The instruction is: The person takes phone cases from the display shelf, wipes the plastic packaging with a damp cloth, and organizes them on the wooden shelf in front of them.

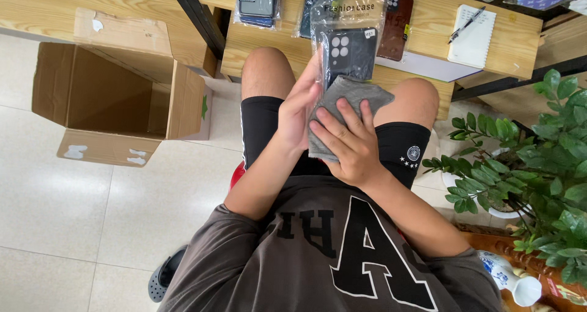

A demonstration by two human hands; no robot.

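Now | two hands: left hand (298, 110) grips one bagged case (348, 40) | right hand (345, 144) presses one grey cloth (342, 101), seemingly.

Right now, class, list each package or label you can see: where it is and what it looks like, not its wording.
Clear bag with a black phone case: held up by the left hand, wiped with a grey cloth under the right hand.
Bagged cases: on the wooden shelf, dark and brown.
Cardboard box: open on the floor, left, brown with white label scraps.
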